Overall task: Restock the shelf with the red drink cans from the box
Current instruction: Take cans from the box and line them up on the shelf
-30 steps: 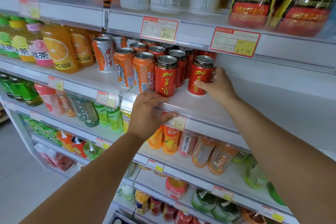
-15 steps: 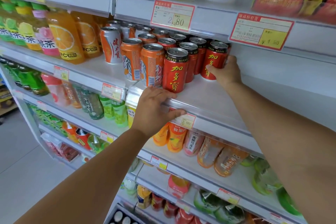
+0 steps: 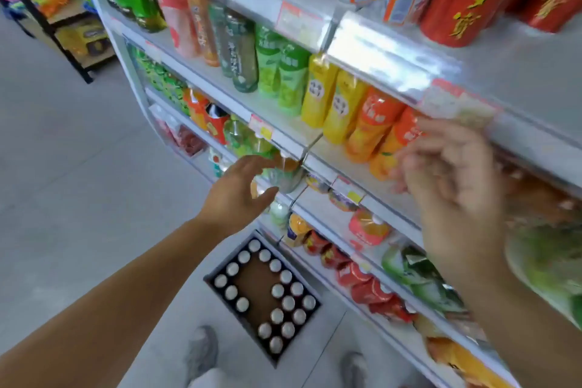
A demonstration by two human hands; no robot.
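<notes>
Red drink cans (image 3: 466,0) with gold characters stand on the shelf (image 3: 519,72) at the top right. On the floor below lies the open box (image 3: 245,283), with several cans seen from above along its sides and a bare brown middle. My left hand (image 3: 239,192) hangs in the air above the box, fingers loosely curved, holding nothing. Blurred and empty, my right hand (image 3: 450,176) floats in front of the lower shelves with its fingers loosely curled.
Shelves of bottled drinks (image 3: 252,57) run down the right side, with price tags (image 3: 299,23) on their edges. Grey floor (image 3: 78,183) lies to the left, with another rack (image 3: 63,19) at the far left. My shoes (image 3: 201,353) stand beside the box.
My right hand has let go of the red can on the shelf and both hands have come down off the shelf. The view has tipped down toward the box on the floor.
</notes>
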